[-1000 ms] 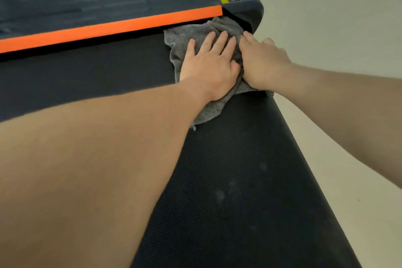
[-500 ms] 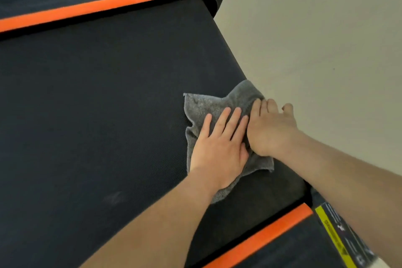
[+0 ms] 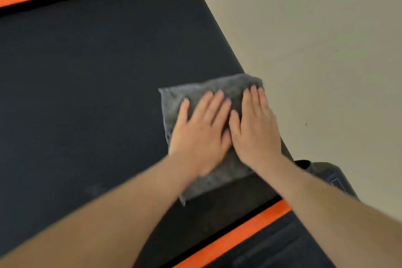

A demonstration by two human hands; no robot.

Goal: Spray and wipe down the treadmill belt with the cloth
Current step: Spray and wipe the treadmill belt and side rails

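Left hand (image 3: 201, 135), right hand (image 3: 255, 130) flat on cloth (image 3: 208, 87), belt (image 3: 87, 82).

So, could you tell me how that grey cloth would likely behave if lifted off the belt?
Probably floppy: the grey cloth lies flattened under the left hand and right hand and should sag when lifted. Its fuzzy pile suggests it is light and drags on the belt rather than sliding.

Soft even light, perhaps motion-blurred.

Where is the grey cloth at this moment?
In the head view the grey cloth lies on the treadmill belt, at its right edge next to the floor, pressed under the left hand and the right hand side by side.
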